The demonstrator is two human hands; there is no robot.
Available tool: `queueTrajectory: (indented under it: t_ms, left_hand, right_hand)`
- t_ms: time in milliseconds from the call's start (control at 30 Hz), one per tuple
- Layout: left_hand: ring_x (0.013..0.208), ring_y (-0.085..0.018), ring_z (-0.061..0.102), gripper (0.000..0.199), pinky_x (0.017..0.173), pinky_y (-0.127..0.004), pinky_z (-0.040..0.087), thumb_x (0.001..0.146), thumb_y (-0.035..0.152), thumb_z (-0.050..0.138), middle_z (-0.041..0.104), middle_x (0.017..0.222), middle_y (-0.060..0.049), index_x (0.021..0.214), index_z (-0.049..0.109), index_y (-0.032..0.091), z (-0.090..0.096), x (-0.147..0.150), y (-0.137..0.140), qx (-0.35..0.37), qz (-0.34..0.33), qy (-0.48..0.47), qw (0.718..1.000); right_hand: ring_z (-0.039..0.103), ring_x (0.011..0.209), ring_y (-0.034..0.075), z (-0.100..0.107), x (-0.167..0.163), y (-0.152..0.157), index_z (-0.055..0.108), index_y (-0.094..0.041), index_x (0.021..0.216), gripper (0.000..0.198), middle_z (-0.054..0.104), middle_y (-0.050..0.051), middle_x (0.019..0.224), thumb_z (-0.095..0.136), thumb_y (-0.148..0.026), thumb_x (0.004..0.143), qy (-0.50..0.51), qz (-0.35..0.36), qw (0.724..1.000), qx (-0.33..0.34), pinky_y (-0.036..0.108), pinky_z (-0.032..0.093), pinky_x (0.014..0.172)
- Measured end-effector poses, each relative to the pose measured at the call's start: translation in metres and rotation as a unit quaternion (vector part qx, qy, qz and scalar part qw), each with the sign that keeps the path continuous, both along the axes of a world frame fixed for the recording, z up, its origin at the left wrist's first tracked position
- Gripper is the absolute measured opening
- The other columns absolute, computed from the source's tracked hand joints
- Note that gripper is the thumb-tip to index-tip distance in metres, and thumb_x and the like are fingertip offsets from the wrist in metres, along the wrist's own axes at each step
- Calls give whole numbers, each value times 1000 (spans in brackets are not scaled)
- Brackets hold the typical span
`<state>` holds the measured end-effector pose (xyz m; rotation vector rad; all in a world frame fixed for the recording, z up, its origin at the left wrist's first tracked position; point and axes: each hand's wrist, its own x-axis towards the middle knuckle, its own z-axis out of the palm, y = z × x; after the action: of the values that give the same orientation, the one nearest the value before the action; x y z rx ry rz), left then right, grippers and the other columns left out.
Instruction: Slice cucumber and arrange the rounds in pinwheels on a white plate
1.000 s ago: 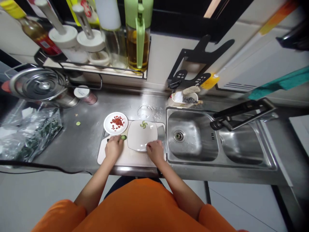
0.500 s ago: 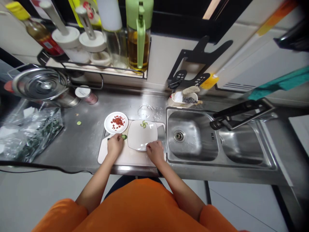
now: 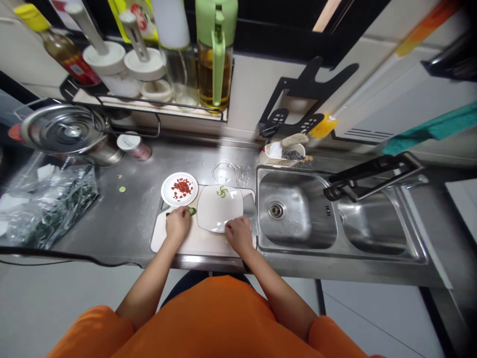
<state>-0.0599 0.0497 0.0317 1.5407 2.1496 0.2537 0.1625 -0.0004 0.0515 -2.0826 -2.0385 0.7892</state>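
Observation:
A white squarish plate (image 3: 218,214) rests on a pale cutting board (image 3: 203,246), with several thin green slices (image 3: 222,192) fanned out near its far edge. My left hand (image 3: 178,223) is closed over the board left of the plate. A green piece that looks like cucumber (image 3: 192,211) shows at its fingertips. The fingers of my right hand (image 3: 239,232) are curled together at the plate's near right rim; whatever they pinch is hidden. Partly under the plate's right side lies a wide metal blade (image 3: 251,210). A round white dish (image 3: 167,191) holds small red bits (image 3: 182,188).
To the right is a double steel sink (image 3: 298,238) with a black faucet (image 3: 357,176). Bagged greens (image 3: 70,209), a lidded steel pot (image 3: 70,130) and a small jar (image 3: 134,146) stand left. A seasoning rack (image 3: 179,110) hangs above. One green slice (image 3: 122,189) lies on the counter.
Almost nothing differs. My left fingers have shifted very slightly at the green piece; my right hand stays at the plate's rim.

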Motion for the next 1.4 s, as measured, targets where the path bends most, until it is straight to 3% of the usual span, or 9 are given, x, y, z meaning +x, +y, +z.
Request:
queueTrajectory:
  t_ms: [233, 500, 700, 1033, 1233, 1400]
  left_hand:
    - [90, -24, 61, 33, 78, -31, 43, 82, 39, 49, 68, 100, -11, 101, 68, 21, 4, 1, -2, 6, -17, 7, 1000]
    - [73, -17, 61, 23, 70, -26, 41, 77, 38, 56, 69, 83, -3, 88, 65, 20, 7, 3, 3, -18, 52, -57, 997]
    - [74, -16, 61, 20, 70, -25, 40, 75, 38, 58, 70, 80, -1, 82, 66, 20, 6, 0, 5, -26, 69, -82, 994]
    - [73, -20, 60, 21, 66, -28, 37, 79, 35, 51, 70, 81, -4, 85, 67, 23, 5, -4, -1, -14, 36, -1, 999]
    - [69, -16, 60, 20, 67, -25, 40, 71, 37, 59, 69, 75, -1, 79, 67, 20, 6, -10, -1, 23, 82, -120, 989]
    - [58, -11, 54, 27, 57, -21, 39, 63, 37, 65, 67, 69, -1, 80, 65, 16, 16, -10, 2, -16, 107, -315, 943]
  right_hand:
    - [44, 97, 22, -3, 1, -2, 65, -22, 80, 18, 63, 4, 88, 49, -26, 87, 2, 6, 1000, 14, 30, 25, 69]
    - [43, 94, 21, 0, -3, -3, 65, -20, 79, 17, 63, 5, 85, 50, -23, 86, 9, 11, 1000, 25, 30, 24, 70]
    - [43, 95, 22, 2, -2, -3, 64, -20, 79, 16, 63, 4, 85, 50, -23, 87, 3, 15, 1000, 15, 29, 24, 70]
    - [43, 95, 21, 1, -3, -4, 63, -19, 79, 16, 63, 4, 87, 50, -23, 87, 9, 11, 1000, 3, 30, 23, 69]
    - [43, 96, 21, 1, -3, -5, 64, -20, 79, 15, 63, 5, 86, 51, -23, 86, 15, 4, 1000, 10, 29, 25, 70]
    - [47, 92, 21, -2, -4, 0, 66, -20, 78, 14, 63, 4, 79, 53, -21, 83, 61, -12, 998, 21, 30, 30, 75]
